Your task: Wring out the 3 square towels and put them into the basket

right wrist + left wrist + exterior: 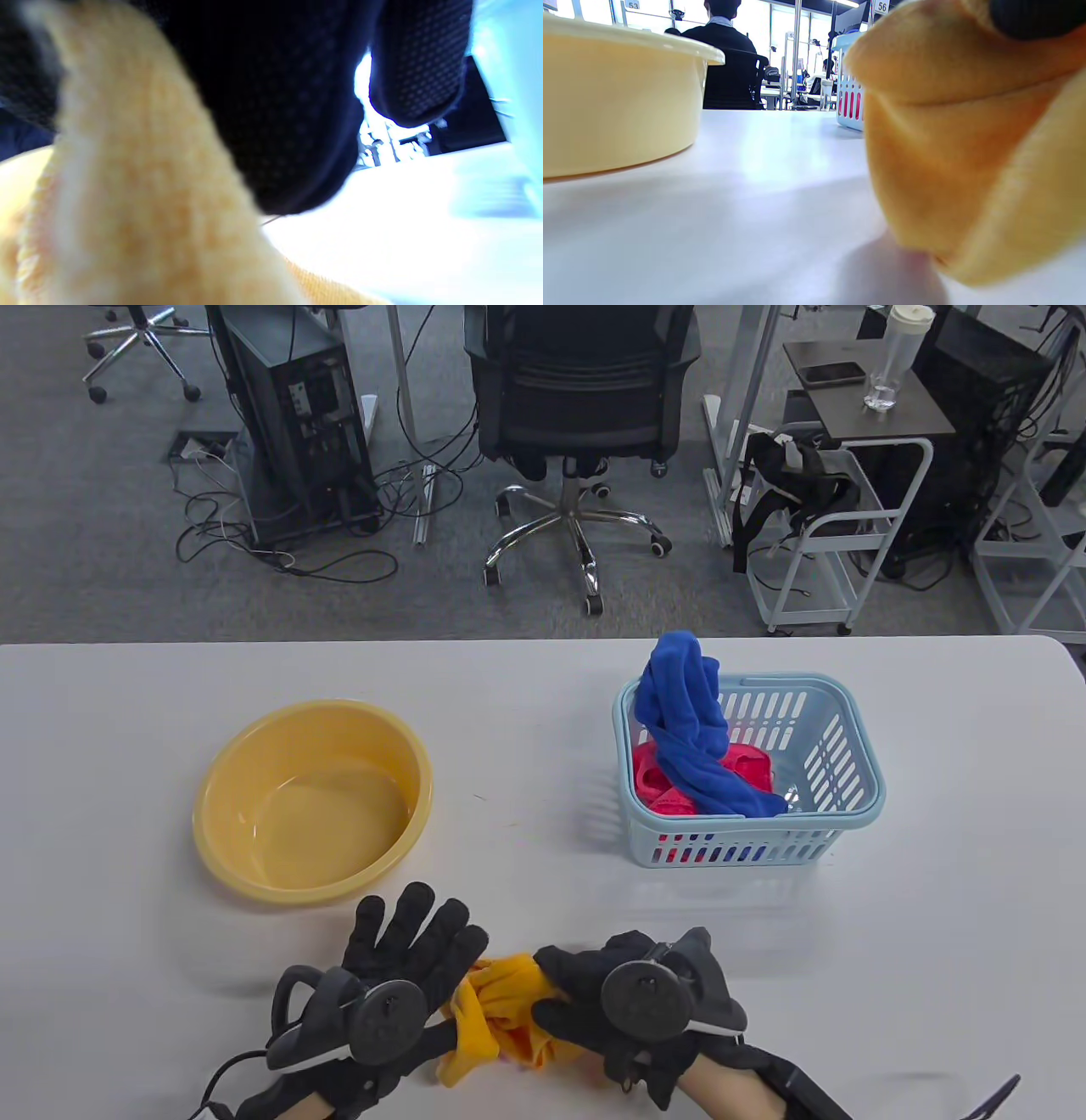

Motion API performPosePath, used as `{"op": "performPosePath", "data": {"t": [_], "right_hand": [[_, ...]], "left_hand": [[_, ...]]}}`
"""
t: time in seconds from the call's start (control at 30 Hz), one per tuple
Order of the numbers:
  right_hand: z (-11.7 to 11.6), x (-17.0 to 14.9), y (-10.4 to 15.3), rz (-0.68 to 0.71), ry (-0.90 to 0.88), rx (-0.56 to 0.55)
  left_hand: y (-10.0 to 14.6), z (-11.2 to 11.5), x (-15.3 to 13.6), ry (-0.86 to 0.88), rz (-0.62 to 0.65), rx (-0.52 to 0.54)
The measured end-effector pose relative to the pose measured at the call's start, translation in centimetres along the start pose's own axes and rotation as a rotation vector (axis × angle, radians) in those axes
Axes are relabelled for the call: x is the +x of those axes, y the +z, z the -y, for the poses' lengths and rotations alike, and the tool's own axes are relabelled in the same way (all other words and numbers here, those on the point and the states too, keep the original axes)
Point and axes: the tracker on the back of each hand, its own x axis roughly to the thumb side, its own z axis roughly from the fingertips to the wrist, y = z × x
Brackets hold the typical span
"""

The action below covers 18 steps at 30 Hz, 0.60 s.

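A bunched yellow towel (pixel 501 1014) lies at the table's near edge between both hands. My right hand (pixel 567 994) grips its right end with curled fingers. My left hand (pixel 417 940) lies over the towel's left end, its fingers straight and spread toward the basin. The towel (pixel 967 148) fills the right of the left wrist view. In the right wrist view it (pixel 127 190) sits blurred under black fingers (pixel 297 106). The light blue basket (pixel 848 712) at mid right holds a pink towel (pixel 657 785), with a blue towel (pixel 687 721) draped over its back-left rim.
A yellow basin (pixel 212 789) with some water stands left of centre, just beyond my left hand, also seen as the basin (pixel 606 106) close by. The basket (pixel 850 97) shows farther off. Office chairs and carts stand beyond the table's far edge.
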Motion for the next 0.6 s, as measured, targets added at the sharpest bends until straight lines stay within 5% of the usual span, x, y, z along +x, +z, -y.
{"op": "performPosePath", "data": {"t": [0.07, 0.2, 0.37, 0.6], "right_hand": [[1.6, -1.3, 0.3, -0.092, -0.051, -0.031], [5.5, -3.8, 0.8, -0.176, -0.230, -0.118], [11.8, -6.7, 2.0, -0.211, -0.534, -0.386], [18.1, -10.6, 1.9, -0.322, -0.650, -0.742]], "left_hand": [[0.0, 0.3, -0.1, 0.012, -0.005, -0.090], [0.0, 0.3, 0.0, 0.014, -0.009, -0.064], [0.2, 0.3, 0.1, 0.014, -0.007, -0.050], [-0.2, 0.8, -0.4, 0.015, -0.015, -0.084]]}}
